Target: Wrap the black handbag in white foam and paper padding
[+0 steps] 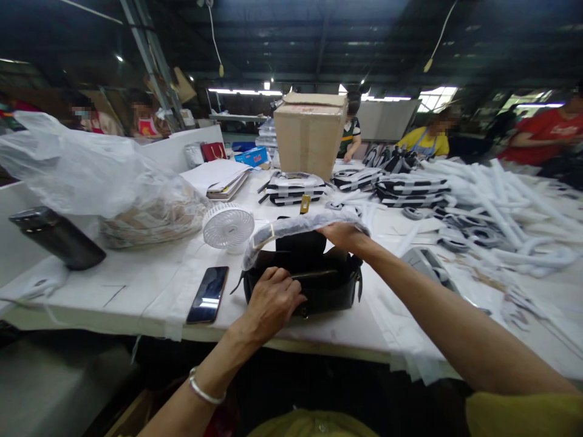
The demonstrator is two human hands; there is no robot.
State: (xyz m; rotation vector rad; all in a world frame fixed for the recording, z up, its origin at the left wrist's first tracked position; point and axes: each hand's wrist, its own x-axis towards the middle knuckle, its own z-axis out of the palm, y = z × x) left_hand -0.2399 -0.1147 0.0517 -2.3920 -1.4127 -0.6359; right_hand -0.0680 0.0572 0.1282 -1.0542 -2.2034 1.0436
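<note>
A black handbag (328,290) stands upright at the table's front edge, its flap raised and its mouth open. My left hand (273,297) has its fingers curled over the front rim of the bag, toward the left side. Across the top arches the bag's strap (300,223), wrapped in clear plastic. My right hand (344,235) is closed around the strap's right part, with its fingertips partly hidden behind it. A gold metal clasp (305,204) shows above the strap at the back.
Left of the bag are a phone (208,295), a small white fan (228,226), a dark bottle (59,238) and a plastic-covered bundle (150,221). Behind stand a cardboard box (310,136) and wrapped strap stacks (296,188). White wrapped strips (496,200) heap at right. Co-workers sit farther back.
</note>
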